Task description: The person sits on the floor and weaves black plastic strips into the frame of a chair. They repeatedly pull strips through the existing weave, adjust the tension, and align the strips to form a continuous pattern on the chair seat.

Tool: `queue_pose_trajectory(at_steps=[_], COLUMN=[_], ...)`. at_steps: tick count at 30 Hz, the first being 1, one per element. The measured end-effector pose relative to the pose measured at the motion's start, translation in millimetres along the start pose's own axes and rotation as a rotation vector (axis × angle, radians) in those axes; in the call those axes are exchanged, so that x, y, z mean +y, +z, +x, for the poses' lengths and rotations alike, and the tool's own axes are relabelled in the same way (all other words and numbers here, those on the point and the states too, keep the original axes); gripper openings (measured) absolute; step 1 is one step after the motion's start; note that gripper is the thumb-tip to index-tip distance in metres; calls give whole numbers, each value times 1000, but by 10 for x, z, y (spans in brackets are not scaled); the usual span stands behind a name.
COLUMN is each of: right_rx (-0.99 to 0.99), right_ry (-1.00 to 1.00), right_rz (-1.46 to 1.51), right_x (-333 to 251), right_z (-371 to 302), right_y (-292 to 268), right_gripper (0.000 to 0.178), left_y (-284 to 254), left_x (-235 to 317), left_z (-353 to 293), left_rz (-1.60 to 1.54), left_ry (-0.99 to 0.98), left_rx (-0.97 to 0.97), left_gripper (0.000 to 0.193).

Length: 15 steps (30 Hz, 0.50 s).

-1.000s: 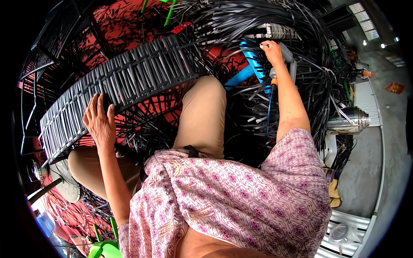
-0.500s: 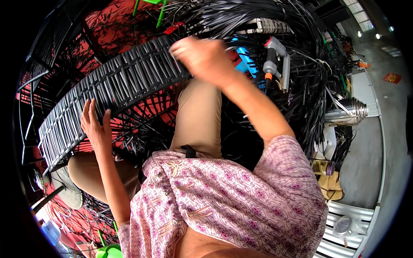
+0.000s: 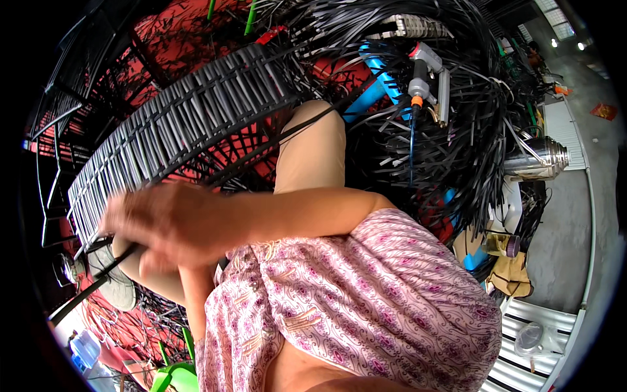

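Right hand [image 3: 173,225] crossed to person's left, blurred, at the near end of the woven black panel [image 3: 183,127]; a black strip [image 3: 91,287] runs down-left from under it. Left hand hidden behind the right arm.

Beyond the hand: panel blocks the way forward; open gaps of red floor [image 3: 176,39] only past its far edge. Left of the hand: black wire frame bars [image 3: 49,150], close-set. Right of the hand: bent knee [image 3: 313,150], then a dense tangle of loose black strips [image 3: 470,130] with a spray gun tool [image 3: 424,78] lying on it and a steel flask [image 3: 539,157] at its edge. Below the hand: a fan [image 3: 108,277], more strips.
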State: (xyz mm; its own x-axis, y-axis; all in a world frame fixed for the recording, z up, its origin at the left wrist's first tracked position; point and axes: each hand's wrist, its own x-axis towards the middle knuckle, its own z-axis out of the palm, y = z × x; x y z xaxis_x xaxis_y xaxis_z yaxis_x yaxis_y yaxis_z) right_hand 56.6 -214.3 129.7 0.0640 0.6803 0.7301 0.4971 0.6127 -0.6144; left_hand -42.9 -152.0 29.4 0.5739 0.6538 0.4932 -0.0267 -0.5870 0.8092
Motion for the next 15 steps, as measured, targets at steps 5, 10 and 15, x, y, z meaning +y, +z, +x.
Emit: queue_pose_trajectory(at_steps=[5, 10, 15], right_rx=[-221, -397, -504], right_ry=[235, 695, 1149], right_rz=[-437, -566, -909], right_x=[394, 290, -188], right_z=[-458, -1584, -2051], right_y=[-714, -1031, -1532], right_gripper=[51, 27, 28], left_y=[-1026, -1202, -373], left_x=[-343, -391, 96], left_z=[-253, -392, -307], left_rz=[-939, -889, -376], left_ry=[-403, -474, -880], left_rx=[337, 501, 175], left_gripper=[39, 33, 39])
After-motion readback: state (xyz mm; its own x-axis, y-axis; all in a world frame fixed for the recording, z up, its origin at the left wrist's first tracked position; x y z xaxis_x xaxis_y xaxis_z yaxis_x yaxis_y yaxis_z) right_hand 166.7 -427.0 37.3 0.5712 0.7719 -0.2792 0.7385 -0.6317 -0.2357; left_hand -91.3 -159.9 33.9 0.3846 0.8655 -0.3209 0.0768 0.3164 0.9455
